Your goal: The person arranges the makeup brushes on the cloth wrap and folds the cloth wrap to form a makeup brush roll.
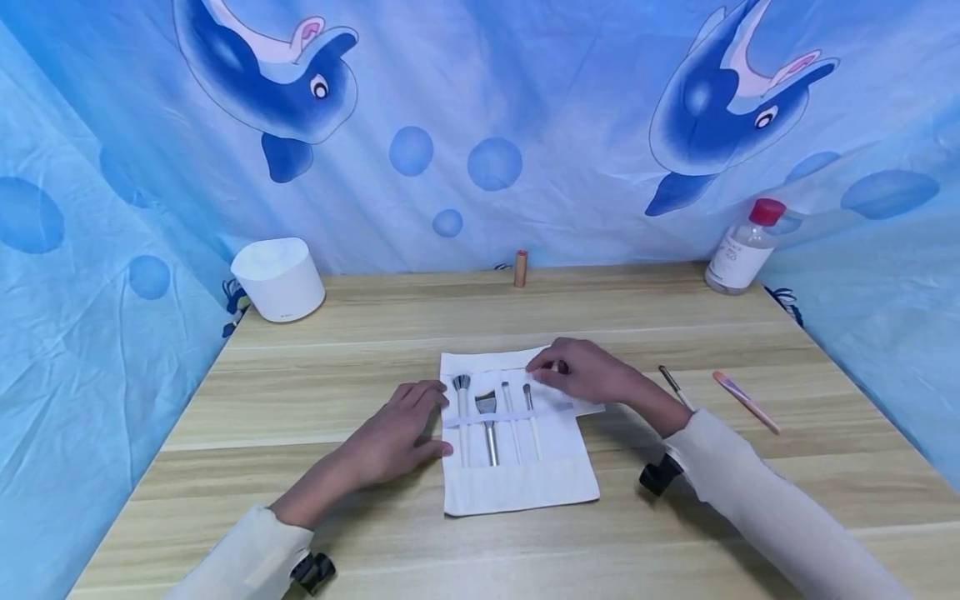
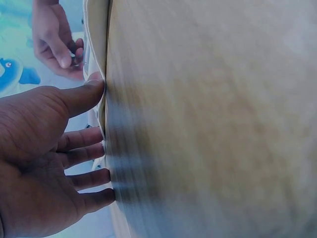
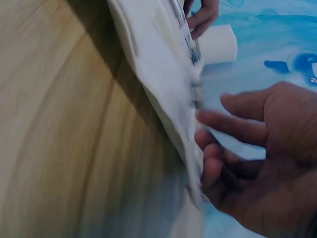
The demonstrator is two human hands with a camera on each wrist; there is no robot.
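Observation:
A white cloth brush holder point(image 1: 521, 492) lies unfolded on the wooden table, with several makeup brushes under a pale strap. A fluffy round-headed brush point(image 1: 461, 383) is at its left, beside a wide flat brush point(image 1: 487, 404) and two slim ones. My left hand point(image 1: 401, 433) rests along the holder's left edge; thumb and fingertips are spread and touch the cloth edge in the left wrist view. At the holder's upper right, my right hand point(image 1: 585, 371) has its fingertips at the cloth. In the right wrist view, its thumb point(image 3: 242, 105) and index finger stand apart while other fingers bend.
Right of the holder lie a dark-tipped slim brush point(image 1: 675, 386), partly behind the right forearm, and a pink brush point(image 1: 746, 402). Along the back stand a white rounded container point(image 1: 279, 281), a small copper-coloured tube point(image 1: 521, 269) and a red-capped clear bottle point(image 1: 741, 250). A blue dolphin curtain point(image 1: 465, 100) hangs behind.

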